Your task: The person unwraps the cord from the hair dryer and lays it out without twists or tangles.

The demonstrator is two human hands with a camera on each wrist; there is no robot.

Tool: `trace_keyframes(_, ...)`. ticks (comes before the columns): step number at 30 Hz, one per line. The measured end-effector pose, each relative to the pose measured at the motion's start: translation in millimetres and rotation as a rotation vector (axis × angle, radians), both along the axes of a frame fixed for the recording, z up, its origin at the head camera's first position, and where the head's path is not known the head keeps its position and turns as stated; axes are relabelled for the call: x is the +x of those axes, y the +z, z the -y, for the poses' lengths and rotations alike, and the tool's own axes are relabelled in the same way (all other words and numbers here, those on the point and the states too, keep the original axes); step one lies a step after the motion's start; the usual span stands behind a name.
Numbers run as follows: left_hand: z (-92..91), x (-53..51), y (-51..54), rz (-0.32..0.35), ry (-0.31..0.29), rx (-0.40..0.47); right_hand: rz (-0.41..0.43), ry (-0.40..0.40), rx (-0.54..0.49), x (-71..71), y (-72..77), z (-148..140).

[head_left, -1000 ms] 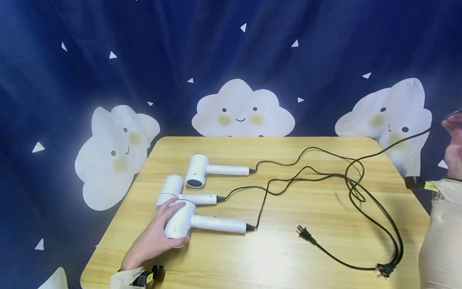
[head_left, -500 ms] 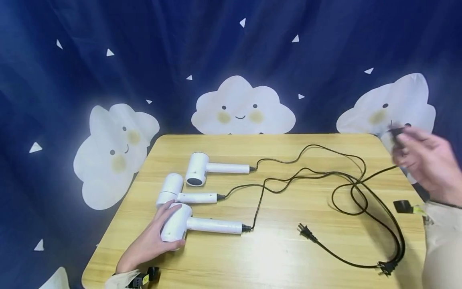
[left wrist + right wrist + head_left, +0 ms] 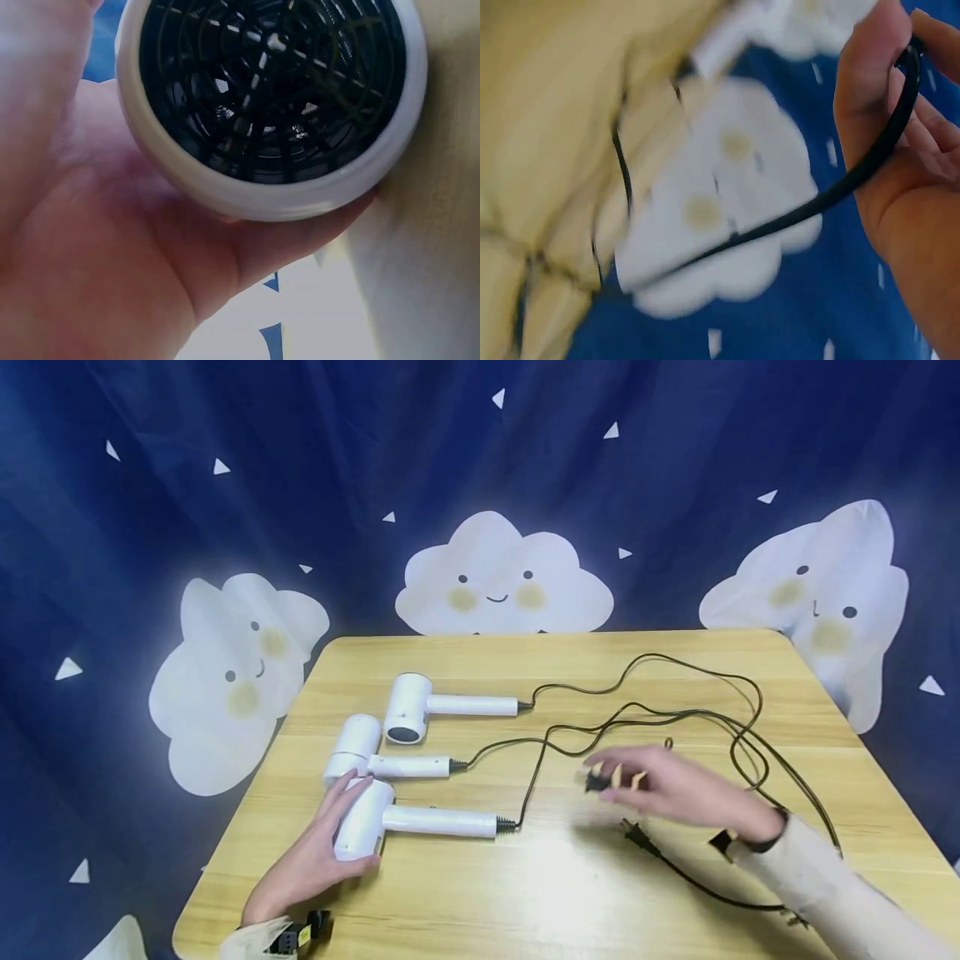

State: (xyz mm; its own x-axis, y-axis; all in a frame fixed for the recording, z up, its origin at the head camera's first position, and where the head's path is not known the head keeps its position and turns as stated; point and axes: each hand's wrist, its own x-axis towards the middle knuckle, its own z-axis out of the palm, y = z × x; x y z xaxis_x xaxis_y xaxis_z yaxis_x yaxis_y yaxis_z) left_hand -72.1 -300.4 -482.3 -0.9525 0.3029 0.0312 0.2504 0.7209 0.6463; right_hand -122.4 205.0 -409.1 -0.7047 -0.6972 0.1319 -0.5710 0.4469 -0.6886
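Note:
In the head view my left hand [image 3: 311, 856] grips the barrel of the nearest white hair dryer [image 3: 442, 821], thumb at its near side. The left wrist view shows that dryer's round dark grille [image 3: 277, 90] close up, with the palm behind it. My right hand [image 3: 675, 785], blurred, pinches a black plug [image 3: 597, 779] above the middle of the table. From this hand a black cord [image 3: 817, 204] curves away in the right wrist view. Below the hand lies another black plug [image 3: 637, 837] with its own cord.
Two more white hair dryers lie behind the gripped one, a middle dryer [image 3: 408, 767] and a far dryer [image 3: 472, 705]. Their black cords [image 3: 705, 713] loop across the right side of the wooden table [image 3: 480, 910]. A dark blue curtain [image 3: 360, 435] with clouds hangs behind.
My right hand has swept with the plug from beyond the table's right edge to the middle of the table. The left hand and its hair dryer have shifted slightly left.

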Motion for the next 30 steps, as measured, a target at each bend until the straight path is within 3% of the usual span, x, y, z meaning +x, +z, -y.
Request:
trace_keyframes(3, -0.5, -0.8, -1.0, 0.011, -0.005, 0.005, -0.021, 0.092, 0.105, 15.1, -21.2, 30.1)
trace_keyframes(7, 0.8, -1.6, -1.7, 0.021, -0.004, -0.004, -0.075, 0.201, 0.171, 32.1, -44.2, 61.9)
trace_keyframes(12, 1.1, -1.5, -2.3, 0.03, 0.0, -0.008, -0.181, 0.259, 0.243, 44.7, -63.5, 85.9)
trace_keyframes(17, 0.0, -0.3, -2.0, 0.038, 0.002, -0.009, -0.322, 0.249, 0.307, 52.3, -72.8, 96.7)
trace_keyframes(23, -1.2, 0.8, -0.7, 0.03, -0.003, -0.016, -0.482, 0.253, 0.314, 55.7, -76.5, 99.6)
trace_keyframes(30, -1.2, 5.0, 2.1, 0.051, 0.012, -0.026, -0.519, 0.246, 0.336, 58.9, -79.3, 96.3)
